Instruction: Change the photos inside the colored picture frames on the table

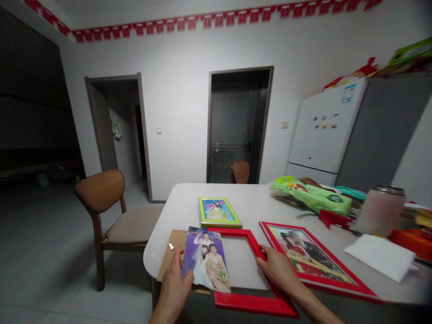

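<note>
My left hand [176, 280] grips the lower left edge of a printed wedding photo [206, 259], holding it over the left side of an empty red picture frame [255, 301]. Under the photo lies a brown backing board [170, 254] with a metal clip. My right hand [277, 269] rests on the empty frame's right rail, fingers curled over it. Just right of that hand lies a larger red frame [315, 263] with a picture in it. A small green frame [218, 212] holding a picture lies further back on the white table [249, 202].
A wooden chair [113, 216] stands left of the table. On the table's right side are a green snack bag [312, 195], a pink cup [380, 210], a white cloth [381, 256] and other clutter. A white fridge [326, 128] and two doorways are behind.
</note>
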`<state>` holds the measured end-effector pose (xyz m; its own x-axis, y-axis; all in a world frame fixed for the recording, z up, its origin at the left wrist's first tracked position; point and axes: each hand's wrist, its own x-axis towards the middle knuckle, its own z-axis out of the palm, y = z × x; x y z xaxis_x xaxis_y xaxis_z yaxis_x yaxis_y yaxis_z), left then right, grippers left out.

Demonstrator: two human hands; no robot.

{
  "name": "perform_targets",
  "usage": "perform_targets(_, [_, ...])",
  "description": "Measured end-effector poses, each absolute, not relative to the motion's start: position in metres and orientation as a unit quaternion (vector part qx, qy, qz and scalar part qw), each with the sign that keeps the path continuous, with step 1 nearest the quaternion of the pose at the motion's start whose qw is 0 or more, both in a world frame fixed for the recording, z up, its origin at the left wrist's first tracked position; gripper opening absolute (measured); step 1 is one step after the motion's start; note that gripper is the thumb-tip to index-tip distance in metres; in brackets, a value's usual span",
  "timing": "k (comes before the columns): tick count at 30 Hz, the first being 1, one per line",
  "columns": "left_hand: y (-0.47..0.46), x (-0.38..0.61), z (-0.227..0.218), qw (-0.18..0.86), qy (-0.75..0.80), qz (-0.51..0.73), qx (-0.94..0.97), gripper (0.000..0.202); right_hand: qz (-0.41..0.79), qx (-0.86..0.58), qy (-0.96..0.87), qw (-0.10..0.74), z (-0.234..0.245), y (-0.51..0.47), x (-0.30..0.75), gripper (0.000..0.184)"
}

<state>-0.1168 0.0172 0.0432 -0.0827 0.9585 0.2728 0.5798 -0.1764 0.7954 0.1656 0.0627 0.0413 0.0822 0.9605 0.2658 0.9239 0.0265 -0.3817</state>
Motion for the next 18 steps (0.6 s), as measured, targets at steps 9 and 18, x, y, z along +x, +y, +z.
perform_targets(9, [0.010,-0.118,0.040,0.112,0.578,0.376,0.716,0.043,0.032,-0.653,-0.691,0.308,0.053,0.058,0.140,0.039])
perform_targets(18, [0.012,-0.086,0.037,0.154,0.473,0.307,0.812,0.065,0.552,-0.514,-0.498,0.428,0.066,0.059,0.057,0.038])
